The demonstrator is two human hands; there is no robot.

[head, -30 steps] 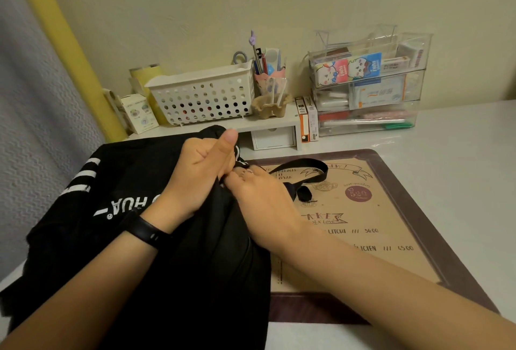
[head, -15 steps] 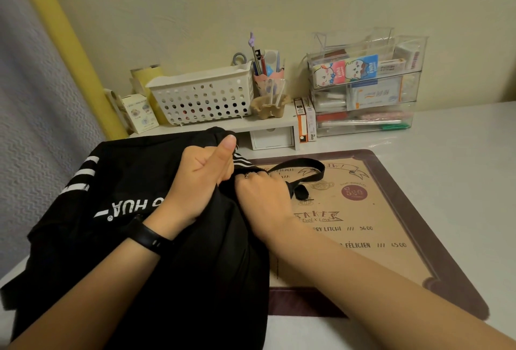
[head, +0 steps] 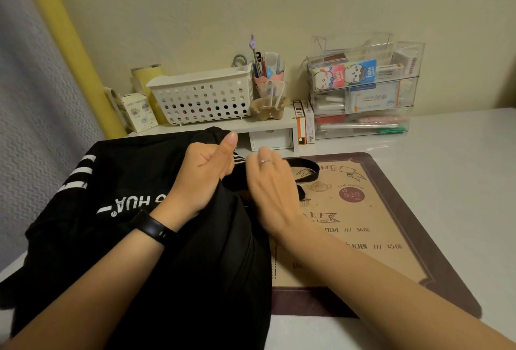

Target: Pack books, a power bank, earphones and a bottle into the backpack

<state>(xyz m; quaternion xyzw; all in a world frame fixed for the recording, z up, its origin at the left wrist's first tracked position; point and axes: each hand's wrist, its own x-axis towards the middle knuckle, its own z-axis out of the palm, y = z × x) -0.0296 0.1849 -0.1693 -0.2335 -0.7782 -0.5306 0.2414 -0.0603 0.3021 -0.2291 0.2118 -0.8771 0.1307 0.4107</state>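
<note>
Head camera: a black backpack [head: 156,238] lay on the white surface [head: 460,171], partly over a brown mat [head: 391,224]. The left hand [head: 201,179] gripped its fabric in a fist, thumb up; the right hand [head: 273,190], fingers blurred, rested at the opening, its grip unclear.

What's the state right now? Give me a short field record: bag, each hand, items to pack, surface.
bag: black backpack lying on the desk, partly over the brown desk mat
left hand: left hand gripping backpack fabric, thumb up
right hand: right hand at the bag's top by the black strap, grip unclear
items to pack: none visible
surface: white desk
</note>
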